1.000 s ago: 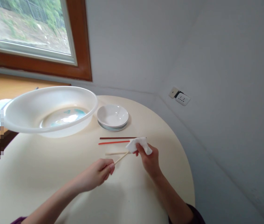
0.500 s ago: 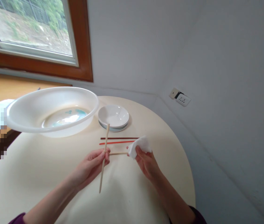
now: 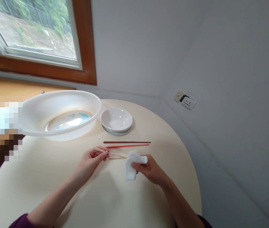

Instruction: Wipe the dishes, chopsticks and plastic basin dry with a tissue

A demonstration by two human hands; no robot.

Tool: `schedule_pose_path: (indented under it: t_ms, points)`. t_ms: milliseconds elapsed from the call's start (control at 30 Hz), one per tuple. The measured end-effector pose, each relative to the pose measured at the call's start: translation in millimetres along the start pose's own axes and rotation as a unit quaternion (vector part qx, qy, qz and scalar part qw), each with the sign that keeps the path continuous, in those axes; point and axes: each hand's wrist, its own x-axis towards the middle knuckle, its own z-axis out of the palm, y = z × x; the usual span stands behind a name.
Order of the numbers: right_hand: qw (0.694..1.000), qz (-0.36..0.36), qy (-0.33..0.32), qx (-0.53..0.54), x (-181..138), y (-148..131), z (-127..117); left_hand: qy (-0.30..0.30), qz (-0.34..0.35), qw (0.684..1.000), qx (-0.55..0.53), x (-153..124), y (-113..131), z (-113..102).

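Between thumb and fingers, my left hand [image 3: 97, 158] grips a pale wooden chopstick [image 3: 117, 154] that points to the right. My right hand [image 3: 148, 169] is closed on a folded white cloth [image 3: 131, 166], which covers the chopstick's right end. A second pale chopstick lies on the table just beneath, partly hidden by the cloth. Just beyond my hands rest a red chopstick [image 3: 129, 146] and a dark red chopstick [image 3: 129, 142], side by side on the tabletop.
A large translucent plastic basin [image 3: 65, 135] stands on the round cream table [image 3: 115, 202] at the left. Beside it is a small stack of white dishes [image 3: 117, 120]. The wall with a power socket [image 3: 188, 102] borders the table's right side.
My left hand has turned the pale chopstick from nearly upright to lying sideways. My right hand has brought the white cloth left, onto the chopstick's right end.
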Motion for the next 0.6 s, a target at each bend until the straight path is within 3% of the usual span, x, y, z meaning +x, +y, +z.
schedule_pose_path:
  t_ms: [167, 300, 500, 600]
  points:
    - [0.991, -0.064, 0.062, -0.104, -2.4, 2.3, -17.2, -0.002, -0.013, 0.998, 0.068, 10.1, 1.3, -13.9]
    - [0.964, -0.121, 0.125, -0.202, 1.8, 8.9, -25.3, -0.005, 0.009, 0.974, 0.228, 13.5, -6.7, -14.1]
    - [0.936, -0.127, 0.25, -0.212, 13.3, 26.2, -34.4, 0.026, 0.211, 0.864, 0.456, 23.5, -17.6, -8.1]
    - [0.917, -0.109, 0.325, -0.205, 15.6, 31.3, -38.5, 0.015, 0.255, 0.819, 0.514, 29.7, -18.9, -4.9]
